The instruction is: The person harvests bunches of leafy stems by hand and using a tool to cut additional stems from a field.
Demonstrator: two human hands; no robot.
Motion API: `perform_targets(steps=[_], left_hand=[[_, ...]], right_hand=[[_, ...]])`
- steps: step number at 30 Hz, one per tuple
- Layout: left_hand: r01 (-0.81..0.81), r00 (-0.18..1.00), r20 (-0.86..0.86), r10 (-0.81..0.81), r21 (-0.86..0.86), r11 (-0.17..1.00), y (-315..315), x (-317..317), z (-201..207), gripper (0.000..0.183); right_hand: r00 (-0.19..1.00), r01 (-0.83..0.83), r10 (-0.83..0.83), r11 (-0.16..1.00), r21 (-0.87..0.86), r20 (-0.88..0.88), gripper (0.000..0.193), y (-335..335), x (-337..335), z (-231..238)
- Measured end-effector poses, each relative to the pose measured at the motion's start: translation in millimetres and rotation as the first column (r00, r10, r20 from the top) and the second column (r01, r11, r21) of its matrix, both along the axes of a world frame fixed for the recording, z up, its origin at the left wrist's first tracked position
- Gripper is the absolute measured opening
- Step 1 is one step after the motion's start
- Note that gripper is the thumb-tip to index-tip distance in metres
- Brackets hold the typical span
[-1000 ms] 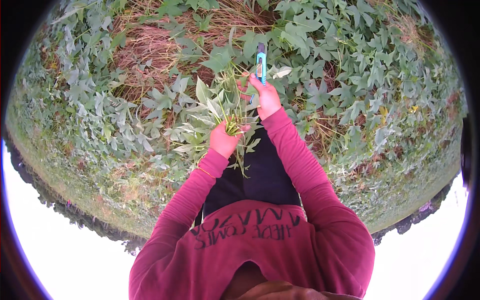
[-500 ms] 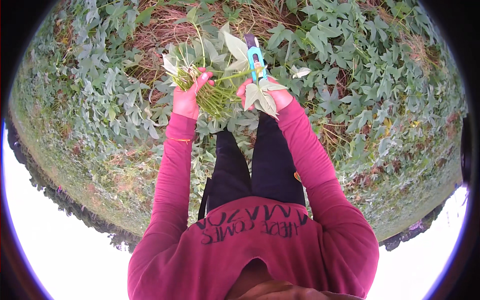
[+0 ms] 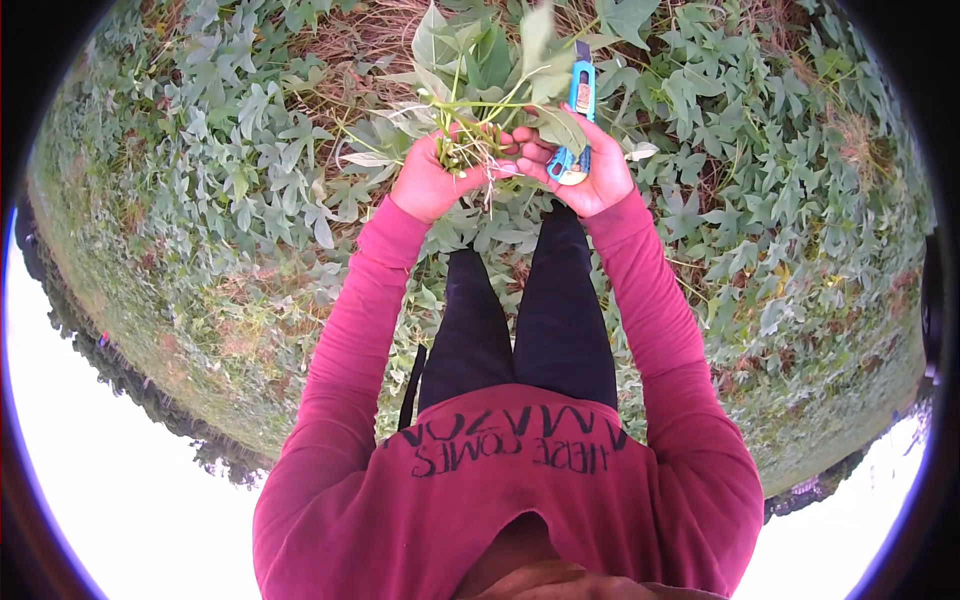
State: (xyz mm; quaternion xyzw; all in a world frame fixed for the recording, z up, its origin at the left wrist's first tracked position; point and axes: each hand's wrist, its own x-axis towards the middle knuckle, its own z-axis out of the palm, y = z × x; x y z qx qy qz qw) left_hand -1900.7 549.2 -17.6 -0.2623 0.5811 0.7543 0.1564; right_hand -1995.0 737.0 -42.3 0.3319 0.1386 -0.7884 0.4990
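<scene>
My left hand (image 3: 432,178) is closed round a bundle of leafy green vine cuttings (image 3: 462,150), whose cut stem ends and pale thin roots poke out toward me. Beyond the fist, the cuttings' broad leaves fan out. Close beside it, my right hand (image 3: 590,165) holds a blue box cutter (image 3: 578,110) against the palm, its dark blade end pointing away from me. The fingertips of my right hand reach to the bundle near the left thumb. A leaf partly covers the right fingers, and one upper leaf is smeared by motion.
Low green vines (image 3: 700,110) cover the ground all around, with patches of dry brown grass (image 3: 365,50) among them. My legs in dark trousers (image 3: 465,330) stand amid the plants. A dark row of trees (image 3: 150,400) borders the field.
Both hands have shifted to the right and come together. The bundle has turned, so its stem ends now face me. The box cutter has moved right, still in my right hand.
</scene>
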Motion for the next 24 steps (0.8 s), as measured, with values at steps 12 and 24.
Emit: perform_targets(steps=[12, 24], left_hand=[[-0.449, 0.848, 0.331, 0.414, 0.033, 0.893, 38.9, 60.5, -46.9, 0.027], [-0.359, 0.878, 0.386, 0.285, 0.136, 0.923, 12.1, 87.0, -49.7, 0.027]], right_hand=[[0.491, 0.233, 0.617, 0.588, 0.775, -0.615, 0.017, -37.9, 43.9, 4.8], [0.625, -0.045, 0.589, 0.682, 0.730, -0.512, 0.019, -21.9, 30.9, -31.0]])
